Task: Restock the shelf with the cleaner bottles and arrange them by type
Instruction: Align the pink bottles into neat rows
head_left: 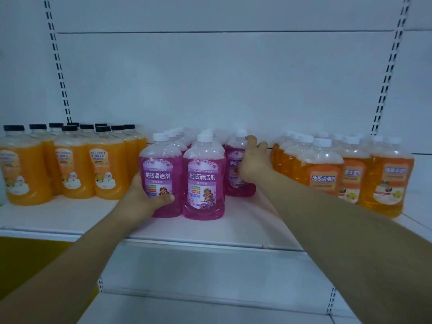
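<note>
Gripping the front pink bottle [161,160] low with my left hand [145,199], thumb lay across its label, right hand [254,164] curled round the rear pink bottle [233,181], both stood mid-shelf [210,230], black-capped orange bottles [74,167] left, white-capped orange bottles [322,174] right

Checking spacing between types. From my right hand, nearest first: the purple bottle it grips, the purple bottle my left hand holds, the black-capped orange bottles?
1. Right purple bottle: gripped by the right hand.
2. Left purple bottle: held by the left hand, front left.
3. Black-capped orange bottles: far left.
</note>
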